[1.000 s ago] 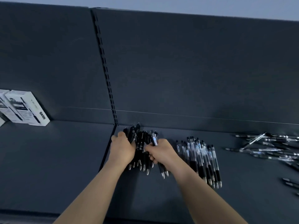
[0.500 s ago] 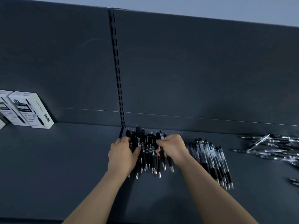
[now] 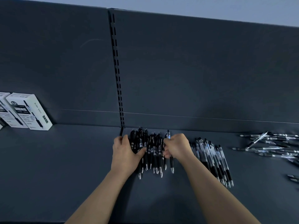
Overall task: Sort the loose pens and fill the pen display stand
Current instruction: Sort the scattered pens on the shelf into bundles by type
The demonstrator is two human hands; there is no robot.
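- Both forearms reach in from the lower edge over the dark shelf [image 3: 64, 167], which carries everything I log here.
- Left hand [image 3: 125, 152]: it rests on the left flank of the black pen bundle [image 3: 152, 149]. The grip is curled, with the thumb laid across the barrels and the fingers wrapped over the bundle's left edge.
- Right hand [image 3: 177, 148]: it sits against the right flank of the same bundle. The grip is closed, fingers curled round a single pen [image 3: 171, 165] at the bundle's right edge. That pen's cap end shows above the knuckles and its metal tip below the hand.
- The bundle lies flat on the shelf between the two hands, tips pointing toward me and cap ends toward the back panel.
- Just right of the right hand, a second row of pens [image 3: 213, 160] with clear barrels lies side by side, tips also toward me, slightly fanned.
- Farther right, well apart, loose pens [image 3: 271, 147] lie crosswise in a scattered heap; blur hides their detail.
- Far left, white pen boxes [image 3: 29, 112] lean against the back panel [image 3: 202, 70].
- A slotted upright [image 3: 117, 70] runs down the panel and ends just behind the left hand.
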